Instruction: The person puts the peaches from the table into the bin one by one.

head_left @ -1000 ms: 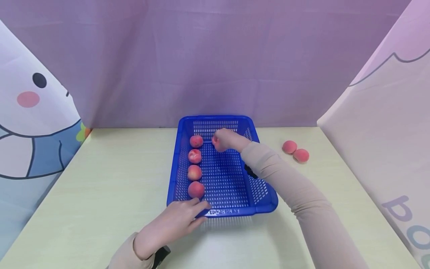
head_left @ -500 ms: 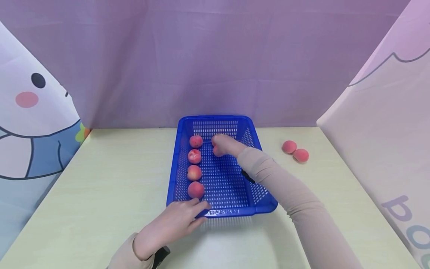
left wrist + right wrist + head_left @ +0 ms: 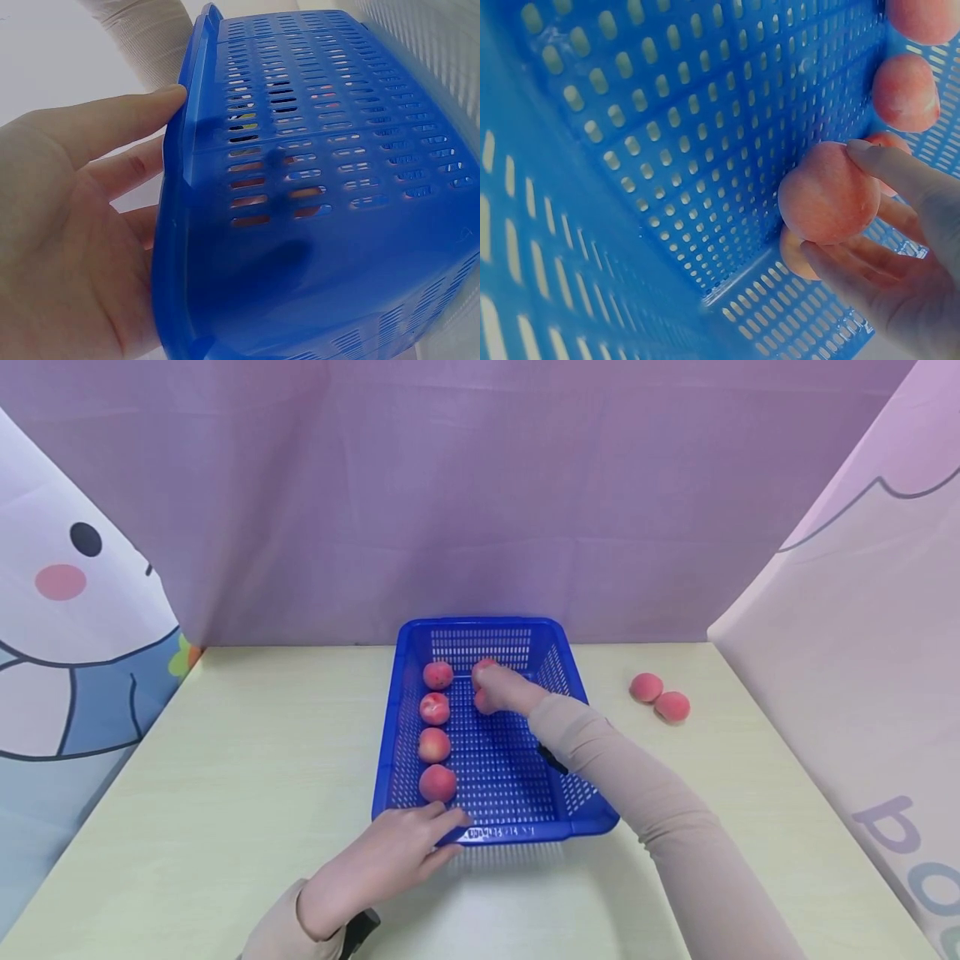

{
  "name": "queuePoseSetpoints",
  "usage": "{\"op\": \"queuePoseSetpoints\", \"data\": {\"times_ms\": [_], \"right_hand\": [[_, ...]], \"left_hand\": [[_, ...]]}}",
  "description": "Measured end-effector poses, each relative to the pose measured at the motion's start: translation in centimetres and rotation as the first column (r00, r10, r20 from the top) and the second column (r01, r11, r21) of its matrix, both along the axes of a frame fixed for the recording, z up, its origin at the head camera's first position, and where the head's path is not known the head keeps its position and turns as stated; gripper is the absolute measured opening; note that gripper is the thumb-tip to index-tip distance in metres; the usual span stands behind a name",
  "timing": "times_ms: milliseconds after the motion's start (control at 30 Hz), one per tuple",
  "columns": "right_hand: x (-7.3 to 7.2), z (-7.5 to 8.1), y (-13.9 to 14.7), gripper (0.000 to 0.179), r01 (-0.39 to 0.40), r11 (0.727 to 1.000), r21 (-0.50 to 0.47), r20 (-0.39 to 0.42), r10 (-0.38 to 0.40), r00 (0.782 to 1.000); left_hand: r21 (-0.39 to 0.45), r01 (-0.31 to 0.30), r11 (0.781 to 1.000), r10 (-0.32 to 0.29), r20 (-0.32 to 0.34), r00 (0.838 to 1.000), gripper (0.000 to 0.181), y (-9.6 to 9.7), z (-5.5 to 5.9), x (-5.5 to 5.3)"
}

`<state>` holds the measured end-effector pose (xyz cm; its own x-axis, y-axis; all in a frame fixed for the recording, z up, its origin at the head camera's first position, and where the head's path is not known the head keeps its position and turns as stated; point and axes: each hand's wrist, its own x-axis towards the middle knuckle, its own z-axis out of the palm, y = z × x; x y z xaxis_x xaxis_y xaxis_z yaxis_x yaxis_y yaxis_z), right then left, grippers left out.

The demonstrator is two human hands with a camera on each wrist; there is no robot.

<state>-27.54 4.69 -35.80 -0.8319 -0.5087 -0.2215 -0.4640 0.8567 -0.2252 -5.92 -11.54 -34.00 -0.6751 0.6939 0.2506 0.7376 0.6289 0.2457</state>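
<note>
In the head view, my right hand [image 3: 510, 688] is down inside the blue plastic basket [image 3: 592, 817], gripping a peach [image 3: 829, 193] between thumb and fingers. A second peach [image 3: 484, 665] lies just behind the held one, by the far wall. Along the basket's left side runs a row of several peaches, the nearest one [image 3: 438, 783] close to my left hand [image 3: 397, 852]. That hand grips the near rim at its left corner. The left wrist view has the thumb [image 3: 142, 112] against the rim, with the other fingers partly hidden behind it.
Two peaches, one [image 3: 647, 687] touching the other [image 3: 672, 707], lie on the pale tabletop [image 3: 255, 760] right of the basket. A purple cloth backdrop [image 3: 480, 502] stands behind the table, with printed cloth panels [image 3: 862, 693] on both sides.
My right hand has shifted slightly toward the near side inside the basket, and the peach by the far wall shows more now. The left hand and the other peaches stay in place.
</note>
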Motion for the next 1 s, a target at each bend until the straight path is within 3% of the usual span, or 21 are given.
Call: {"op": "queuePoseSetpoints", "data": {"times_ms": [500, 1000], "right_hand": [[0.05, -0.58, -0.04, 0.017, -0.02, 1.0, -0.009, -0.042, 0.02, 0.999], [0.11, -0.64, -0.12, 0.03, -0.057, 0.998, 0.015, -0.054, 0.058, 0.997]], "left_hand": [[-0.005, -0.004, 1.0, 0.004, 0.03, 1.0, 0.017, 0.03, 0.05, -0.01], [-0.011, -0.004, 1.0, 0.004, 0.034, 0.999, 0.017, 0.04, 0.11, -0.02]]}}
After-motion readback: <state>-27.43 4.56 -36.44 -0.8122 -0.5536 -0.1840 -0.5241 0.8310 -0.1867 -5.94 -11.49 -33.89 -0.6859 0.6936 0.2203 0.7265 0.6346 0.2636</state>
